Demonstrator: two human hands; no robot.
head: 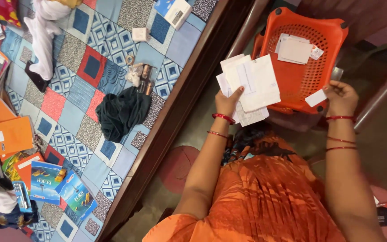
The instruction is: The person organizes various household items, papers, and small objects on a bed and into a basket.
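My left hand (227, 102) grips a fanned stack of white papers (252, 85), held up over the near edge of an orange plastic chair (312, 71). My right hand (342, 96) pinches a small white slip (316, 97) by its end, just right of the chair's corner. More white papers and a small card (295, 48) lie on the chair's perforated seat. Red bangles ring both wrists.
A bed with a patchwork quilt (86, 67) fills the left side, its dark wooden frame (175, 116) running diagonally. On it lie a dark green cloth (122, 112), small bottles (145, 79), orange folders (12, 134), blue booklets (45, 179) and a white box (175, 11).
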